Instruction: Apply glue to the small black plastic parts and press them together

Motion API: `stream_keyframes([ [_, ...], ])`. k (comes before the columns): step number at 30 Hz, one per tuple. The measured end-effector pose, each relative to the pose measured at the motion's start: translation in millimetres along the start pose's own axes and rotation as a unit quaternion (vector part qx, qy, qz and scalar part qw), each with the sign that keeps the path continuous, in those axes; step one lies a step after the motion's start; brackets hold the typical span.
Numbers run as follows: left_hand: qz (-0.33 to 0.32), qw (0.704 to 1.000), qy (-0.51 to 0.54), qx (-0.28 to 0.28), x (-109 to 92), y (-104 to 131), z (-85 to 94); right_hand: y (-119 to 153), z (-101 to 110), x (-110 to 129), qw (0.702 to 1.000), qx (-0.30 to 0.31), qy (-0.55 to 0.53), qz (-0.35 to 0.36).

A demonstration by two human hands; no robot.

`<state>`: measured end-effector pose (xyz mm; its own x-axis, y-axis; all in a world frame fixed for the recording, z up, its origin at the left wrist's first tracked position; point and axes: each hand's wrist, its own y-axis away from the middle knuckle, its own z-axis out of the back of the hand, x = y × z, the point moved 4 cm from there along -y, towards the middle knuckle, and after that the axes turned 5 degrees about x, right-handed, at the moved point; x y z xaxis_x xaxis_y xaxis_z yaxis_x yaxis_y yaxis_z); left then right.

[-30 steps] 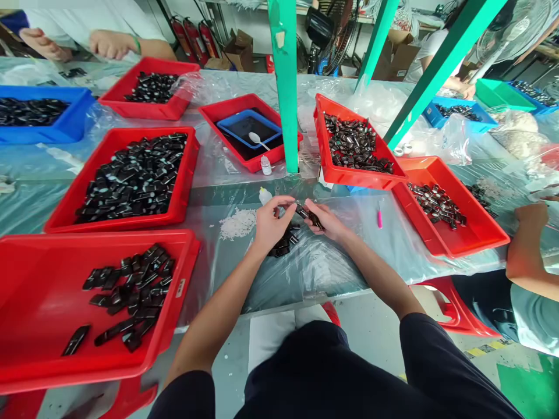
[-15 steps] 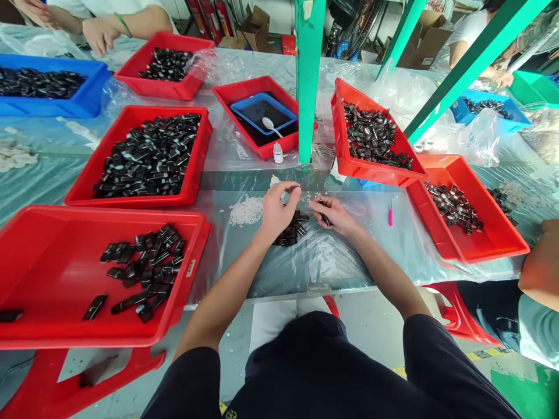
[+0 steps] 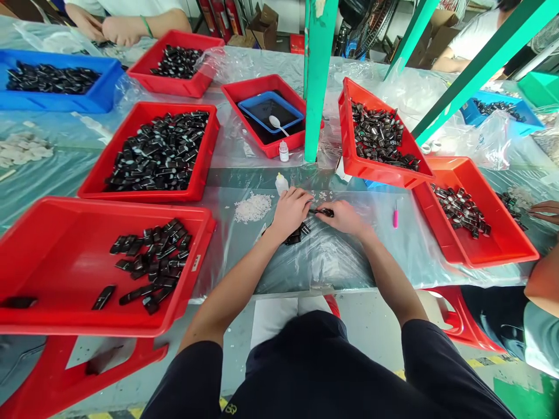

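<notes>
My right hand (image 3: pixel 346 217) is closed on a small black glossy part (image 3: pixel 325 212), which points left toward the other hand. Just left of it, my left hand (image 3: pixel 292 210) has its fingers bent and pressed together at the part's near end; what they pinch is too small to make out. Below my left hand lies a little heap of the same black parts (image 3: pixel 295 235), half covered by it. A pile of tiny white pieces (image 3: pixel 253 208) sits left of that hand. Behind it stands a white squeeze bottle (image 3: pixel 282 184).
Red trays of black parts stand at the left (image 3: pixel 205 244) and right (image 3: pixel 502 250). A green post (image 3: pixel 318 87) rises ahead, beside a small bottle (image 3: pixel 283 152). A pink-handled tool (image 3: pixel 395 219) lies to the right. Other people's hands (image 3: pixel 120 30) work across the table.
My left hand has come down and right, its fingertips now close to my right hand. The black part in my right hand has turned to lie flatter. The view has shifted slightly.
</notes>
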<state>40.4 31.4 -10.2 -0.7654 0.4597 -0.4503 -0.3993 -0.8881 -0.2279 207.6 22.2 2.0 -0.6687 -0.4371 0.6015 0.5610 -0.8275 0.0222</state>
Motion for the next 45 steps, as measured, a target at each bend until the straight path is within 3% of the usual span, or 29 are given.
stream_keyframes([
  [3, -0.018, 0.999, -0.03, 0.019, -1.1, -3.8, -7.4, 1.7, 16.4, -14.1, 0.998, -0.057, -0.018, -0.008],
  [7, -0.031, 0.997, -0.06, 0.029, -1.6, -9.9, -14.2, 1.3, 23.1, -23.9, 0.995, -0.094, -0.034, -0.02],
  [16, -0.042, 0.996, -0.083, 0.001, -0.5, -11.4, -15.4, -1.2, 18.9, -17.2, 0.993, -0.105, -0.053, -0.022],
  [23, -0.041, 0.994, -0.103, 0.022, -1.5, -9.2, -18.4, -1.0, 16.0, -16.1, 0.993, -0.106, -0.045, -0.026],
  [27, -0.045, 0.995, -0.087, 0.004, 0.2, -8.6, -18.1, -1.6, 15.3, -16.3, 0.994, -0.1, -0.042, -0.031],
  [31, -0.03, 0.999, -0.025, -0.034, 4.8, -6.4, -11.2, -0.8, 16.0, -17.5, 0.993, -0.105, -0.041, -0.027],
  [36, 0.045, 0.991, 0.123, -0.02, 11.4, -6.0, -2.9, 0.1, 15.5, -19.2, 0.992, -0.117, -0.046, -0.006],
  [45, 0.124, 0.925, 0.354, -0.069, 22.8, -8.1, 1.1, -2.0, 11.7, -19.3, 0.992, -0.114, -0.057, 0.018],
])
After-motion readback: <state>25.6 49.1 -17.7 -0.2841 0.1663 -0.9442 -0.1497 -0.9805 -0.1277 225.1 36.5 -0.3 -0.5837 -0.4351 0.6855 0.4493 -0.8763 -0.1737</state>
